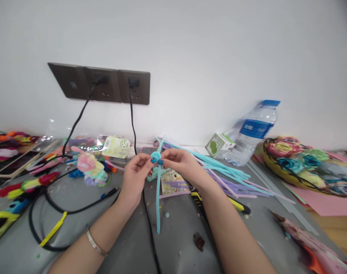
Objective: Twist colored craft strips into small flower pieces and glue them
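Both my hands meet over the middle of the grey table point(76, 198). My left hand point(136, 173) and my right hand point(182, 163) pinch a light blue pipe cleaner point(158, 198) at its coiled top, fingers closed on it. The long tail of the pipe cleaner hangs down toward me. Just beyond my right hand lies a loose pile of blue and purple pipe cleaners point(224, 175). Under my hands sits a small printed packet point(173, 182).
A water bottle point(255, 131) and a small green carton point(219, 144) stand by the wall. A basket of paper flowers point(304, 163) is at right. Black cables point(76, 125) run from wall sockets point(104, 83). Colourful craft pieces point(89, 165) crowd the left; a glue gun point(304, 239) lies at lower right.
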A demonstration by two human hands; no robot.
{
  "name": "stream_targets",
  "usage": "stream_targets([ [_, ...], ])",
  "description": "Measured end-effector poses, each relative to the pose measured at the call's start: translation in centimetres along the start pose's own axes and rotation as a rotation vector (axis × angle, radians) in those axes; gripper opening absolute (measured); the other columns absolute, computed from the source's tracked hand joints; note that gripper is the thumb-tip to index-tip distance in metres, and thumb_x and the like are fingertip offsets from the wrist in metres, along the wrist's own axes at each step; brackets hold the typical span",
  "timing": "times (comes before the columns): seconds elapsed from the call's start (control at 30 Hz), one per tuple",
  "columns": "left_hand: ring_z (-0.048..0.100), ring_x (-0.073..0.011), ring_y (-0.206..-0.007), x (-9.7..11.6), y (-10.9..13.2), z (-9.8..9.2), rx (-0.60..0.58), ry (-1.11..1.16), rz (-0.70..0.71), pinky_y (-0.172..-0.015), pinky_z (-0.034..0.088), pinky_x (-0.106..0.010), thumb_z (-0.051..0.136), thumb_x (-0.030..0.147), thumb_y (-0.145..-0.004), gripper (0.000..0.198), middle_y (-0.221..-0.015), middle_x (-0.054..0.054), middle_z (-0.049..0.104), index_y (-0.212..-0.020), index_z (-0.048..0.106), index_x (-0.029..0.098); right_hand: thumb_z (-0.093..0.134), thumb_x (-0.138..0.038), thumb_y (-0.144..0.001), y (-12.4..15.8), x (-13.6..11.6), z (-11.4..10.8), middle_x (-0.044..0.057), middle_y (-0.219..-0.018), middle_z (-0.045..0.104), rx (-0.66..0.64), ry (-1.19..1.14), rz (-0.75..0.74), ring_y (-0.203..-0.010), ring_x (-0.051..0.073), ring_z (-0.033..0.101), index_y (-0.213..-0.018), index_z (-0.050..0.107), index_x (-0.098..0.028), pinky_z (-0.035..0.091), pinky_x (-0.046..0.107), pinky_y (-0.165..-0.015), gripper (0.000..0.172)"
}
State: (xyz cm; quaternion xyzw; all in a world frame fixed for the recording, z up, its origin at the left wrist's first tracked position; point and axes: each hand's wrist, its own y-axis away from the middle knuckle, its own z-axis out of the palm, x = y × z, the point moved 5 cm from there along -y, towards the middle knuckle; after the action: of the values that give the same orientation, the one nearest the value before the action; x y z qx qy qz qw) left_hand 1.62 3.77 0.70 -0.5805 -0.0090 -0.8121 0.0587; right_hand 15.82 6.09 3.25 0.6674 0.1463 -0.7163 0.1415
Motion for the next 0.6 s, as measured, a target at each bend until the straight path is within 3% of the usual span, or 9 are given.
stream_targets([
  [0.3,0.048,-0.0068,-0.057,0.2,0.0,0.1,-0.036,-0.023,0.078,-0.051,0.039,-0.014,0.080,0.039,-0.073,0.025,-0.065,0.004,0.058,-0.074,0.065,0.018,0.077,-0.040,-0.073,0.0,-0.7,0.2,-0.001,-0.068,0.059,0.013,0.091,-0.098,-0.063,0.011,0.051,-0.076,0.064,-0.015,0.038,0.026,-0.061,0.028],
  [0.5,0.058,-0.0096,-0.071,0.1,0.2,0.1,-0.050,-0.034,0.081,-0.057,0.045,-0.015,0.076,0.038,-0.077,0.023,-0.087,-0.001,0.068,-0.091,0.070,0.021,0.074,-0.033,-0.073,-0.2,-1.1,-1.1,-0.001,-0.066,0.060,0.174,0.171,-0.168,-0.061,0.012,0.054,-0.072,0.061,-0.017,0.039,0.025,-0.059,0.021],
  [0.6,0.059,-0.0102,-0.070,0.0,0.1,0.2,-0.061,-0.013,0.064,-0.056,0.046,-0.017,0.076,0.039,-0.076,0.024,-0.089,-0.002,0.069,-0.091,0.071,0.020,0.075,-0.034,-0.073,-0.3,-0.9,-1.4,-0.001,-0.067,0.061,0.174,0.146,-0.165,-0.062,0.012,0.054,-0.073,0.061,-0.017,0.040,0.026,-0.061,0.022],
])
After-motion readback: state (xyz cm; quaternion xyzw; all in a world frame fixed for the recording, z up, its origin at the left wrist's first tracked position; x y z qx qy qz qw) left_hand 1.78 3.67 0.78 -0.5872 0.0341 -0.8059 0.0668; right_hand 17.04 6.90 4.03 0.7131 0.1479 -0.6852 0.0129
